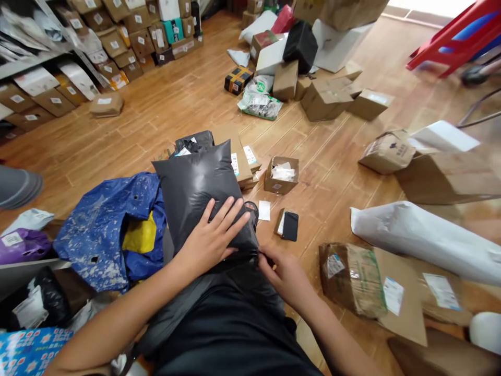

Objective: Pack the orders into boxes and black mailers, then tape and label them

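A puffy black plastic mailer bag [195,180] rests across my lap. My left hand [213,235] lies flat on its lower half, fingers spread. At the bag's lower right corner my right hand [284,274] is closed, with a small dark object partly showing between thumb and fingers. Its kind is hidden by the grip. Just past the bag's right edge, a dark ring-shaped thing [251,208] shows in part. A white slip of paper [264,210] and a black phone [290,226], which leans on a small box, are on the floor to the right.
A small open carton [282,175] with white filling stands ahead. Labelled cardboard parcels [237,156] lie behind the bag. To the left is a crumpled blue sack [105,224]. Boxes and a long white package [422,240] lie right; shelves of parcels [47,89] stand back left.
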Demonstrator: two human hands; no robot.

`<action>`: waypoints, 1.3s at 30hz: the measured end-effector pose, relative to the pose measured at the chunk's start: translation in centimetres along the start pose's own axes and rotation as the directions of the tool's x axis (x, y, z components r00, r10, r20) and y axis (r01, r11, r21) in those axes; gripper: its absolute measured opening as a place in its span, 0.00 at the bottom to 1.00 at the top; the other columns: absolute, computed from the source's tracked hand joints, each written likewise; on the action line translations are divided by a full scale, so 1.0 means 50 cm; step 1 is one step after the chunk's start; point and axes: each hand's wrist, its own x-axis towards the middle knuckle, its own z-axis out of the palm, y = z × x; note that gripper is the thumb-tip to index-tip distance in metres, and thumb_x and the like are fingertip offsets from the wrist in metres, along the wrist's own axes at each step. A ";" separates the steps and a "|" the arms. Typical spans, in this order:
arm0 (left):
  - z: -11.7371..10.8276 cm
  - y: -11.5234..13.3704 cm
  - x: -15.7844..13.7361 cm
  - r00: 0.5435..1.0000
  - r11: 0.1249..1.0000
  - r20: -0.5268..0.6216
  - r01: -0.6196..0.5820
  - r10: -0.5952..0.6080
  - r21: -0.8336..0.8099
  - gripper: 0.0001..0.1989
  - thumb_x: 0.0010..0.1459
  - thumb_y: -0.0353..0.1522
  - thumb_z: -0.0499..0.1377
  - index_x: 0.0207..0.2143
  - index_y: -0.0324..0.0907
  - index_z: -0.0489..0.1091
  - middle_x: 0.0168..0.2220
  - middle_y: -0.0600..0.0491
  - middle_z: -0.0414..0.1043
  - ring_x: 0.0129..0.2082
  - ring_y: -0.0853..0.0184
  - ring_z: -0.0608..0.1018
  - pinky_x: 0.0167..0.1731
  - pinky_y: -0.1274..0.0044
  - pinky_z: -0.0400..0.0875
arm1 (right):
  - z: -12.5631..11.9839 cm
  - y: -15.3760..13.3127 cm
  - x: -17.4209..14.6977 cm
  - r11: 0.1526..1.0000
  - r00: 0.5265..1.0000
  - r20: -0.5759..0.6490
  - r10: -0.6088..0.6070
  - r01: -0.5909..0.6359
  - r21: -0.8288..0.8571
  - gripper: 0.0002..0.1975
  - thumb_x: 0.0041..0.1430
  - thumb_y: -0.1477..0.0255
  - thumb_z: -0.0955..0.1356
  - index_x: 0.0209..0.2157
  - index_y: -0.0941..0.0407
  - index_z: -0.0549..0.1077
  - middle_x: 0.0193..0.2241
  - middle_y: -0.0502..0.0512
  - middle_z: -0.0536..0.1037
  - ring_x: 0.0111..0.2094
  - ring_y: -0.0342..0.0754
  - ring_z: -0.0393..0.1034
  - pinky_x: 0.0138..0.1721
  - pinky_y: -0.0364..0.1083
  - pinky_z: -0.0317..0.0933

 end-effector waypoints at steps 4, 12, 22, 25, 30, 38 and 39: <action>-0.012 -0.020 -0.050 0.994 0.994 -0.009 0.110 -0.110 -0.004 0.50 0.57 0.36 0.72 0.77 0.43 0.53 0.79 0.35 0.47 0.78 0.42 0.52 0.75 0.46 0.40 | 0.008 -0.001 -0.010 0.999 0.999 0.021 0.026 -0.027 0.045 0.13 0.71 0.69 0.63 0.40 0.54 0.80 0.24 0.51 0.79 0.23 0.47 0.72 0.29 0.45 0.61; 0.061 -0.048 -0.092 0.936 0.987 -0.339 0.132 -0.093 0.095 0.23 0.66 0.22 0.57 0.62 0.44 0.71 0.36 0.51 0.73 0.32 0.62 0.72 0.34 0.71 0.65 | -0.001 -0.011 -0.011 0.996 0.998 0.018 0.056 -0.057 0.070 0.12 0.70 0.67 0.64 0.33 0.54 0.75 0.22 0.48 0.72 0.23 0.46 0.67 0.29 0.44 0.59; -0.006 -0.027 -0.172 0.965 0.987 -0.224 0.115 -0.137 -0.108 0.25 0.68 0.31 0.65 0.65 0.37 0.68 0.50 0.41 0.76 0.50 0.53 0.76 0.55 0.61 0.70 | 0.106 -0.039 -0.024 0.532 0.830 0.428 0.358 -0.558 0.637 0.34 0.52 0.43 0.79 0.44 0.58 0.78 0.38 0.61 0.85 0.28 0.50 0.81 0.27 0.45 0.74; 0.003 -0.026 -0.199 0.937 0.986 -0.314 0.123 -0.154 -0.117 0.18 0.68 0.29 0.65 0.58 0.37 0.72 0.44 0.45 0.77 0.43 0.58 0.76 0.49 0.65 0.70 | 0.139 -0.049 -0.020 0.468 0.810 0.463 0.359 -0.586 0.662 0.36 0.51 0.38 0.77 0.38 0.59 0.81 0.35 0.61 0.85 0.24 0.48 0.78 0.26 0.45 0.73; 0.025 -0.028 -0.173 0.930 0.981 -0.313 0.181 -0.192 -0.064 0.04 0.67 0.25 0.64 0.43 0.40 0.74 0.36 0.51 0.77 0.36 0.62 0.75 0.40 0.68 0.66 | 0.133 -0.048 -0.019 0.621 0.869 0.421 0.262 -0.485 0.615 0.34 0.59 0.38 0.73 0.32 0.59 0.84 0.22 0.55 0.80 0.23 0.45 0.73 0.28 0.44 0.70; 0.034 -0.003 -0.180 0.931 0.975 -0.292 0.205 -0.220 -0.082 0.02 0.69 0.27 0.62 0.42 0.42 0.72 0.31 0.53 0.73 0.33 0.61 0.73 0.36 0.69 0.64 | 0.104 -0.015 -0.038 0.663 0.844 0.405 0.352 -0.530 0.529 0.38 0.55 0.33 0.71 0.30 0.58 0.82 0.22 0.55 0.80 0.22 0.46 0.73 0.26 0.44 0.69; 0.037 0.003 -0.195 0.930 0.976 -0.300 0.186 -0.214 -0.117 0.05 0.68 0.27 0.63 0.46 0.41 0.72 0.34 0.52 0.74 0.35 0.61 0.74 0.39 0.69 0.66 | 0.104 -0.015 -0.039 0.656 0.841 0.391 0.375 -0.538 0.529 0.38 0.55 0.33 0.71 0.30 0.58 0.81 0.22 0.55 0.80 0.22 0.46 0.74 0.26 0.45 0.70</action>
